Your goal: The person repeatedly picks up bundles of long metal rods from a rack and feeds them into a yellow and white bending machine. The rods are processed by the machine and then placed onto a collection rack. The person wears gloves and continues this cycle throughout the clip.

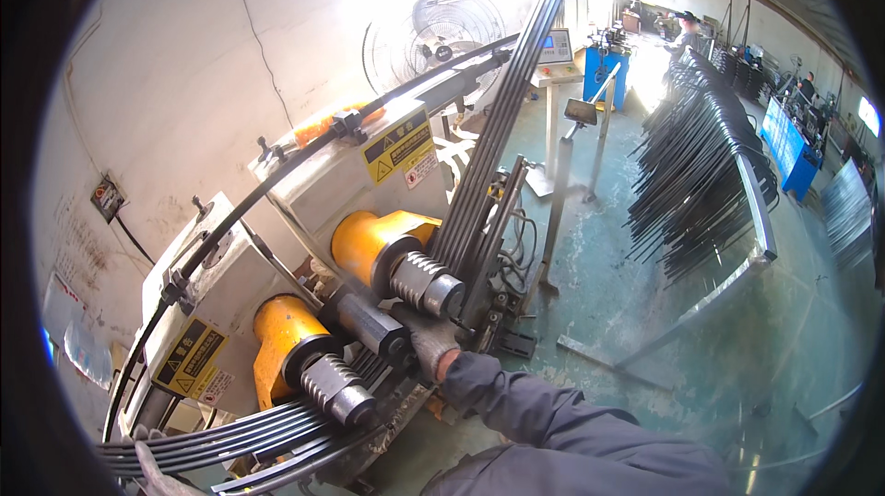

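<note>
Several long black metal bars (498, 141) slant down from the upper right into a bending machine with ribbed steel rollers (427, 283) and orange housings (282, 337). They come out curved at the lower left (230, 436). My left hand (159, 473), in a grey glove, grips the curved bars near their left end. Beside the dark central roller (366, 319), my gloved right hand (430, 341) reaches in at the bars, below the upper ribbed roller. The right fingers are mostly hidden behind the machine parts.
A large fan (433, 40) stands by the white wall. A control panel (556, 46) and a blue machine (604, 76) are behind the bars. To the right, a rack (758, 210) carries many thin black rods. Two people are farther back.
</note>
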The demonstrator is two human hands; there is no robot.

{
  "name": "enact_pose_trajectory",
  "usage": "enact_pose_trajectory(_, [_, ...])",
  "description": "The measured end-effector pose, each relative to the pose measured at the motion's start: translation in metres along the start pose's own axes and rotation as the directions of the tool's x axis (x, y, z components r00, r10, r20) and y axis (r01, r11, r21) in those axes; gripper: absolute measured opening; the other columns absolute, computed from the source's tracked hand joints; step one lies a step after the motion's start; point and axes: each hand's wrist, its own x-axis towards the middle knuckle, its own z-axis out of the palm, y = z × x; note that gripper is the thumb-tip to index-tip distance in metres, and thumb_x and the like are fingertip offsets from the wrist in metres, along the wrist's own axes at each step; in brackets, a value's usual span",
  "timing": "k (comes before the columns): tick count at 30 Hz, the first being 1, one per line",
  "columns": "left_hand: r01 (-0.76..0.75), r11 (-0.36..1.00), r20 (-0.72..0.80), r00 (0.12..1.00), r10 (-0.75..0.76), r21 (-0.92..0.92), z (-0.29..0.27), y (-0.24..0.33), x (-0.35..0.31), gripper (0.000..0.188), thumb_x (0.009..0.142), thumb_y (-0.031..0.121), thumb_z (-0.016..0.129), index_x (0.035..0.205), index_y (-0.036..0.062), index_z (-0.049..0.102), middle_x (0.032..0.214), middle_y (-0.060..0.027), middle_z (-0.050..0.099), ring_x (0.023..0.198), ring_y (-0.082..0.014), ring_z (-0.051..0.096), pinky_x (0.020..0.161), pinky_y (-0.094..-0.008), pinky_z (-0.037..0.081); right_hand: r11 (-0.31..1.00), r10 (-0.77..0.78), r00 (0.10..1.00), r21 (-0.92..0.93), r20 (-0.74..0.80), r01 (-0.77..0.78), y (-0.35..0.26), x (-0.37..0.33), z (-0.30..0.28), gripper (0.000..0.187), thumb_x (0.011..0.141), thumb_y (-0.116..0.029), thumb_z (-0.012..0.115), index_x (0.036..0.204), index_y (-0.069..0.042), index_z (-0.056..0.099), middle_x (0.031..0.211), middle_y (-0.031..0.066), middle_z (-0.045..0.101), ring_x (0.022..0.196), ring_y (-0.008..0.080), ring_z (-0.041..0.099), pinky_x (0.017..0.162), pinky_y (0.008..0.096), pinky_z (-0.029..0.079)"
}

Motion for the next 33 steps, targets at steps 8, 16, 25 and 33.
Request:
enact_pose_trajectory(8, [0.352, 0.843, 0.433, 0.887, -0.161, -0.406, 0.066, 0.024, 0.037, 0.049, 0.115, 0.008, 0.064, 0.161, -0.0012, 0.052, 0.119, -0.0114, 0.073, 0.105, -0.0190, 0.072, 0.096, -0.0342, 0.060, 0.999, 0.047, 0.996, 0.019, 0.080, -0.049, -0.022, -0.009, -0.004, 0.029, 0.104, -0.023, 0.082, 0.126, -0.005, 0.081, 0.114, 0.0073, 0.081, 0.095, 0.0155, 0.079, 0.082, 0.0335, 0.064])
enact_pose_trajectory(16, [0.031, 0.972, 0.544, 0.833, 0.104, -0.234, 0.131, 0.120, 0.012, 0.033, 0.106, 0.004, 0.073, 0.137, -0.0013, 0.063, 0.107, -0.0074, 0.071, 0.095, -0.0178, 0.071, 0.091, -0.0323, 0.057, 0.974, -0.113, 0.988, -0.184, 0.109, 0.131, -0.024, -0.009, -0.011, 0.039, 0.104, -0.032, 0.084, 0.132, -0.004, 0.081, 0.118, 0.0080, 0.081, 0.099, 0.0143, 0.078, 0.083, 0.0328, 0.062])
enact_pose_trajectory(25, [0.086, 0.968, 0.669, 0.737, 0.097, -0.235, 0.154, 0.146, 0.003, 0.035, 0.103, 0.009, 0.073, 0.137, 0.0012, 0.069, 0.107, -0.0055, 0.071, 0.098, -0.0160, 0.069, 0.099, -0.0313, 0.054, 0.965, -0.052, 0.992, -0.248, 0.118, 0.080, -0.026, -0.009, -0.014, 0.041, 0.104, -0.036, 0.086, 0.130, -0.005, 0.081, 0.115, 0.0059, 0.081, 0.101, 0.0134, 0.076, 0.083, 0.0340, 0.060])
enact_pose_trajectory(33, [0.068, 0.963, 0.684, 0.717, 0.135, -0.262, 0.151, 0.142, 0.005, 0.033, 0.106, 0.009, 0.069, 0.138, 0.0024, 0.065, 0.108, -0.0041, 0.068, 0.097, -0.0146, 0.067, 0.095, -0.0309, 0.056, 0.969, -0.128, 0.984, -0.194, 0.124, 0.151, -0.022, -0.009, -0.011, 0.042, 0.104, -0.037, 0.086, 0.130, -0.005, 0.081, 0.106, 0.0038, 0.080, 0.085, 0.0123, 0.074, 0.072, 0.0342, 0.057])
